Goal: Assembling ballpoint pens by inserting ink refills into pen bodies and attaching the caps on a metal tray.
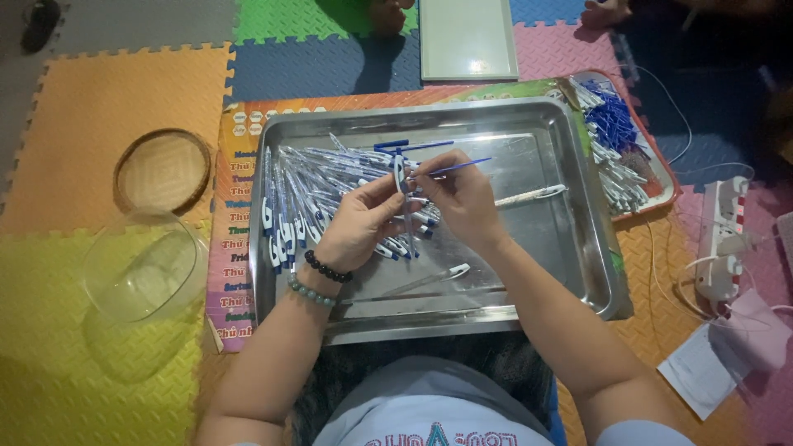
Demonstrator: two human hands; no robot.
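Note:
My left hand (361, 221) holds a clear pen barrel (401, 183) with a blue and white clip, upright over a steel tray (578, 248). My right hand (461, 196) pinches a thin blue ink refill (459, 167), its near end at the barrel's top. Both hands hover above a pile of assembled pens (314, 198) lying in the tray's left half. Two bead bracelets (320, 279) circle my left wrist. A white pen (529, 196) and another clear pen (429, 279) lie loose in the tray to the right and near side.
A red tray (661, 177) at the right holds blue refills (613, 122) and white pen parts. A clear plastic bowl (144, 264) and a round woven lid (162, 170) sit left on foam mats. A white power strip (720, 239) with cables lies far right. Another person's hand (607, 12) shows at top.

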